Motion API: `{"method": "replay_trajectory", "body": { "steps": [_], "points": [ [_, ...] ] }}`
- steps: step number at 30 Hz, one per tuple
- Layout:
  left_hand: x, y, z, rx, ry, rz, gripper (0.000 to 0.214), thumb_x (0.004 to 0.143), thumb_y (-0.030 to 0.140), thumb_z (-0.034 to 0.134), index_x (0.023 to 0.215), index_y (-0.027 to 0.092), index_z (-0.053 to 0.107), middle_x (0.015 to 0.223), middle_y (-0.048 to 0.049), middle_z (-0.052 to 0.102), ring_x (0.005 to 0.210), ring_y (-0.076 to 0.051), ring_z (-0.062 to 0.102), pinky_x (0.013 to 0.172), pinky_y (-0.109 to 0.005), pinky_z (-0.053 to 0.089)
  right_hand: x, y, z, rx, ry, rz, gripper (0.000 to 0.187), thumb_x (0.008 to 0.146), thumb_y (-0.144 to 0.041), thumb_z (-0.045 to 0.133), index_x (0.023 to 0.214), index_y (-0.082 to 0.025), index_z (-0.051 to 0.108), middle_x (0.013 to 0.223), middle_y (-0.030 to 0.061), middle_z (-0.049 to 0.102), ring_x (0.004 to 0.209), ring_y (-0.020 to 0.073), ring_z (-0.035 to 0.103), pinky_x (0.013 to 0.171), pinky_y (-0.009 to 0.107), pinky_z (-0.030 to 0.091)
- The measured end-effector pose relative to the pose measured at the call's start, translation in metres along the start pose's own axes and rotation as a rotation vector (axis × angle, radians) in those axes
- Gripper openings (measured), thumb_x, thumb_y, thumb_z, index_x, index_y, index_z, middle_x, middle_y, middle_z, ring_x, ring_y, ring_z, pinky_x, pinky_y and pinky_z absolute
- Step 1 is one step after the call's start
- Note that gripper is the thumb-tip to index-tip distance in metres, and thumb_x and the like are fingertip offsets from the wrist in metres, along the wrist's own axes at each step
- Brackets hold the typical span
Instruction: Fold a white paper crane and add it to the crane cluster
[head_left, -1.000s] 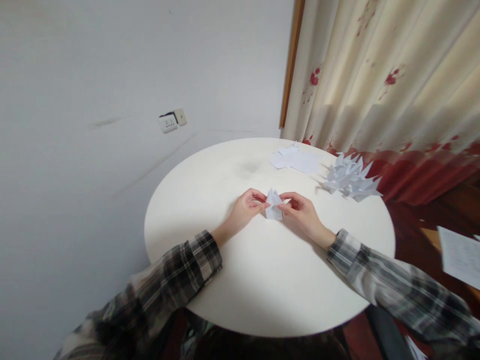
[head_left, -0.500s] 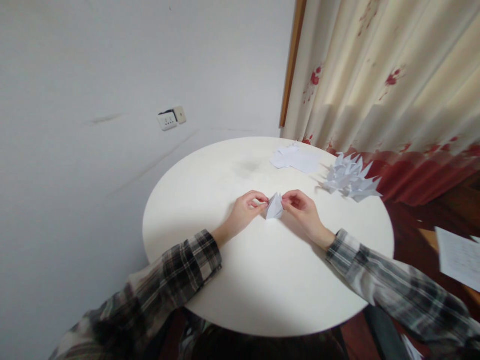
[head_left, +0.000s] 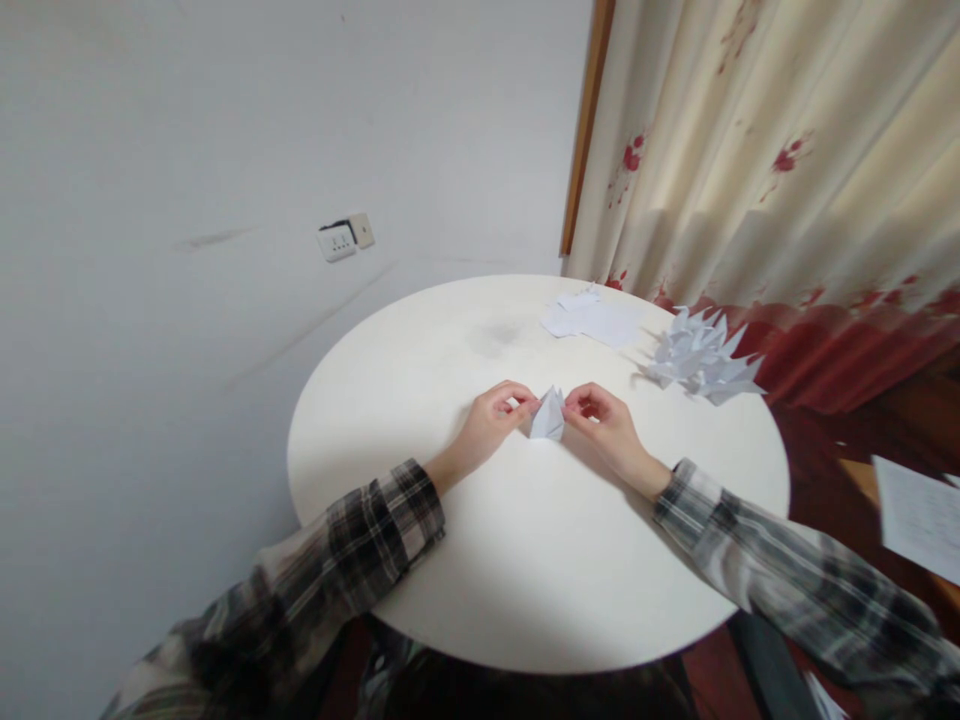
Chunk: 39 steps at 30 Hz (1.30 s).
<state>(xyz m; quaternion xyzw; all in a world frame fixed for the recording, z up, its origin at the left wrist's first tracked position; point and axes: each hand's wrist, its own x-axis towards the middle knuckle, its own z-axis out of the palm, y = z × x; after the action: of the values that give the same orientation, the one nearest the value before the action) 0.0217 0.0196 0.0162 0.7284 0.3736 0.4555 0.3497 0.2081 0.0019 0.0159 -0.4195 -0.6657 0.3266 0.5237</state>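
Observation:
A small folded white paper figure point(head_left: 547, 417) with pointed tips stands at the middle of the round white table point(head_left: 540, 560). From the left, my left hand point(head_left: 496, 418) pinches its edge between thumb and fingers. My right hand point(head_left: 602, 420) grips the opposite edge the same way, fingers curled. The parts of the paper under my fingertips are hidden. At the table's right edge sits a cluster of folded paper cranes point(head_left: 701, 355), too overlapped to tell apart.
Flat white paper sheets point(head_left: 596, 318) lie at the far side of the table. A wall with a socket point(head_left: 337, 242) borders the left, and a patterned curtain point(head_left: 750, 150) hangs behind the right side. Printed paper point(head_left: 919, 515) lies on a lower wooden surface at right.
Both hands stay almost in place on the folded paper figure. The paper and fingers have shifted only very slightly, and the view has moved a touch.

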Motion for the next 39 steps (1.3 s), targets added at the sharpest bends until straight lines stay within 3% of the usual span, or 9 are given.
{"method": "replay_trajectory", "body": {
  "steps": [13, 22, 27, 30, 34, 39],
  "points": [
    [0.001, -0.001, 0.002, -0.017, -0.014, -0.019, 0.007, 0.073, 0.018, 0.056, 0.076, 0.015, 0.061, 0.092, -0.005, 0.06, 0.083, -0.014, 0.057, 0.07, -0.024, 0.046, 0.001, 0.005, -0.001, -0.092, -0.032, -0.012, 0.016, 0.075, -0.033, 0.06, 0.074, -0.018, 0.063, 0.07, 0.0014, 0.062, 0.061, 0.0125, 0.052, 0.057, 0.025, 0.039],
    [0.004, -0.011, 0.0, 0.106, 0.086, -0.044, 0.01, 0.074, 0.026, 0.059, 0.074, 0.016, 0.059, 0.081, -0.0022, 0.059, 0.076, -0.013, 0.056, 0.063, -0.022, 0.043, 0.003, 0.008, -0.001, -0.111, 0.036, 0.021, 0.016, 0.074, -0.033, 0.06, 0.072, -0.017, 0.06, 0.068, 0.001, 0.06, 0.06, 0.0122, 0.05, 0.057, 0.025, 0.038],
    [0.001, -0.001, 0.0, 0.128, 0.173, -0.008, 0.011, 0.074, 0.025, 0.06, 0.08, 0.016, 0.057, 0.075, 0.0006, 0.058, 0.068, -0.011, 0.054, 0.058, -0.02, 0.041, 0.002, 0.006, -0.001, -0.156, 0.035, -0.007, 0.015, 0.075, -0.032, 0.059, 0.074, -0.017, 0.061, 0.067, 0.0006, 0.06, 0.06, 0.0117, 0.05, 0.056, 0.024, 0.038],
    [-0.003, 0.01, 0.0, 0.117, 0.1, 0.027, 0.011, 0.08, 0.027, 0.054, 0.081, 0.016, 0.058, 0.077, -0.0004, 0.061, 0.071, -0.011, 0.056, 0.062, -0.021, 0.043, 0.002, 0.005, 0.0, -0.169, 0.037, -0.025, 0.015, 0.076, -0.032, 0.06, 0.074, -0.017, 0.062, 0.067, 0.0007, 0.06, 0.059, 0.0115, 0.05, 0.056, 0.024, 0.039],
    [-0.005, 0.016, 0.002, 0.145, -0.029, 0.027, 0.022, 0.078, 0.031, 0.059, 0.095, 0.018, 0.058, 0.093, -0.0024, 0.063, 0.079, -0.013, 0.058, 0.07, -0.024, 0.045, 0.0, 0.001, 0.0, -0.166, 0.005, -0.068, 0.018, 0.075, -0.036, 0.061, 0.076, -0.018, 0.066, 0.067, 0.0016, 0.059, 0.059, 0.0121, 0.05, 0.056, 0.025, 0.039],
    [-0.004, 0.011, 0.004, 0.187, -0.008, 0.056, 0.025, 0.075, 0.031, 0.062, 0.096, 0.018, 0.058, 0.093, -0.0019, 0.064, 0.081, -0.014, 0.059, 0.075, -0.026, 0.045, -0.001, -0.004, -0.001, -0.122, -0.09, -0.114, 0.024, 0.083, -0.037, 0.052, 0.077, -0.019, 0.067, 0.073, 0.0037, 0.061, 0.068, 0.0145, 0.053, 0.063, 0.027, 0.041]
  ]
}}
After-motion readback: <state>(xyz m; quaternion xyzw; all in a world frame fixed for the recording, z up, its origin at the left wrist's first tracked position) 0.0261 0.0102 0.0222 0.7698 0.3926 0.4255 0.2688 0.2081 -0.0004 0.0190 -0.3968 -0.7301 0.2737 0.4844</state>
